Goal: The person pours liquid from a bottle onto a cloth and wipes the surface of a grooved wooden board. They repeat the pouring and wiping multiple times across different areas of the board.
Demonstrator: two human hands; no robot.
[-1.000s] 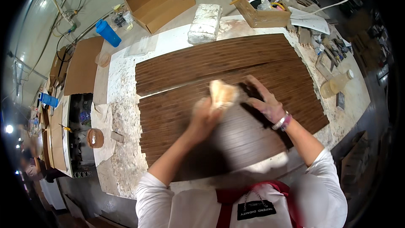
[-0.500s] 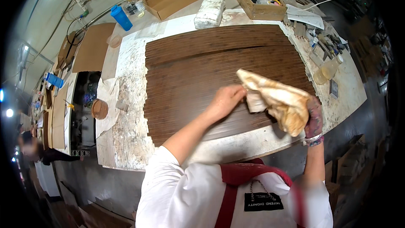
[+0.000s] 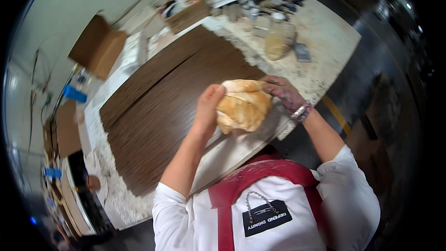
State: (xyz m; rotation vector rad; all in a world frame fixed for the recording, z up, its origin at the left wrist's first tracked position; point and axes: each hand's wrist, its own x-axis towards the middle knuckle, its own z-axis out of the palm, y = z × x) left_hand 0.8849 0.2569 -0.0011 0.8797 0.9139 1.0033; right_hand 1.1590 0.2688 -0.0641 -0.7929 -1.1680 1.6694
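Between my two hands is a bunched cloth [image 3: 244,107], white with yellow-brown stains. My left hand [image 3: 209,107] grips its left side, with the thumb on top. On the opposite edge my right hand [image 3: 283,93], smeared with dark reddish stain, pinches the cloth; a bracelet circles that wrist. Beneath and to the left lies a broad panel of dark brown wooden strips [image 3: 162,97], with a dark gap between strips toward its far side. The cloth is held above the panel's near right corner, partly hiding it.
The panel rests on a stained white worktable [image 3: 325,60]. Toward the right stand a jar of yellowish liquid [image 3: 278,39] and a small grey block [image 3: 302,52]. Farther back are a wooden box of odds and ends [image 3: 188,16], an open cardboard box [image 3: 98,49] and a blue bottle [image 3: 74,94].
My view has turned to the right. The cloth, hanging loosely before, is now gathered into a compact bundle, and my hands have come closer together around it.
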